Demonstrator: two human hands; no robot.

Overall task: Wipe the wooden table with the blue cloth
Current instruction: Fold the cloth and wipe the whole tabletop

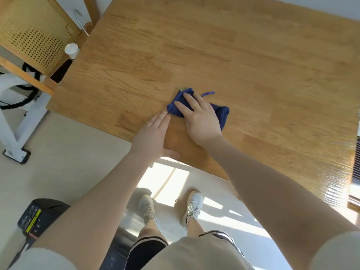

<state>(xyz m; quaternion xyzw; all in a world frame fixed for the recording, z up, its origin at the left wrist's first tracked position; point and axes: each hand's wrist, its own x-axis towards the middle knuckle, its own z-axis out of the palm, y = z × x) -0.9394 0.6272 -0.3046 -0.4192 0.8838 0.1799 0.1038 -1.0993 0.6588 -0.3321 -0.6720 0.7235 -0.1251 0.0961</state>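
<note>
The wooden table fills the upper right of the head view. A crumpled blue cloth lies on it near the front edge, with a loose thread trailing to the right. My right hand presses flat on the cloth, fingers spread and a ring on one finger. Just left of the cloth, my left hand rests flat on the table at its front edge, fingertips almost touching the cloth and the thumb hooked over the edge.
A wooden chair with a perforated back stands at the table's left end beside a white bottle. A white metal frame stands on the floor at the left. A black device sits by my left leg. A slatted object borders the right edge.
</note>
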